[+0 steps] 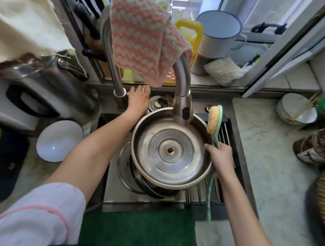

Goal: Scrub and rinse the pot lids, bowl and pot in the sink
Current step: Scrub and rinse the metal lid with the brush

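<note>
The thumb of the right hand [220, 155] lies inside the rim of the upturned pot lid [170, 150] and the other fingers curl around the rim from outside. The same hand also clamps the green handle of the brush [213, 121], so the bristles stand up beside the lid. The fingers of the left hand [138, 98] are straight and close together, reaching to the base of the faucet [181, 103]. Whether they already touch the lever I cannot tell. The lid is held tilted under the spout, above the sink [112, 189], and more steel ware [124, 166] lies below it (probably the other lid and the pot, but they overlap too much to separate). A white bowl [59, 141] sits on the counter to the left, outside the sink. I see no water running and no foam, so I judge the task is at an early stage: this lid is in hand, and the bowl and the ware below seem still to wait.
</note>
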{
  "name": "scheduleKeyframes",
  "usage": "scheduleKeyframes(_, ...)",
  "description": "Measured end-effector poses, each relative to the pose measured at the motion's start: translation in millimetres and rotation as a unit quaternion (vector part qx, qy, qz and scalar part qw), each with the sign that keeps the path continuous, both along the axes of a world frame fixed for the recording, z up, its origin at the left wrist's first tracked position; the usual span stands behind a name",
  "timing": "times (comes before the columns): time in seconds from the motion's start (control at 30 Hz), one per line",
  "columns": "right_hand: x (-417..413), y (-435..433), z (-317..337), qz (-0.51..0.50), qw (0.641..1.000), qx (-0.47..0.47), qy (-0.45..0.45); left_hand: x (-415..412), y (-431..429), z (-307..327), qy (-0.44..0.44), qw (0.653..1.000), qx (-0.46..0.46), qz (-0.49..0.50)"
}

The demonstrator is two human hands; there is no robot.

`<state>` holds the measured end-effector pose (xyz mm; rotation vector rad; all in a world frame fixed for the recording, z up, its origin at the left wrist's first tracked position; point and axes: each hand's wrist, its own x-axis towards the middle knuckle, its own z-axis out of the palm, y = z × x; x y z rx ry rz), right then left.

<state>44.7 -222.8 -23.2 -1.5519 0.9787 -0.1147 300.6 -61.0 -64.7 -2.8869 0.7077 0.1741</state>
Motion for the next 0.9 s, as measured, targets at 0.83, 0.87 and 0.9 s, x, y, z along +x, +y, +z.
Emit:
scheduleKeyframes(0.83, -10, -8, 8, 0.010, 0.997, -0.083, -0.003, -72, 13, 24, -0.003, 0.957, -0.259, -0.130)
scheduleKeyframes(0.87, -11, -9, 8, 0.010, 0.996, -0.092, -0.004, -88, 12, 28, -0.001, 0.945, -0.277, -0.176)
scheduleKeyframes(0.9, -12, -9, 9, 0.008, 0.995, -0.095, -0.005, -102, 11, 30, -0.001, 0.933, -0.286, -0.218)
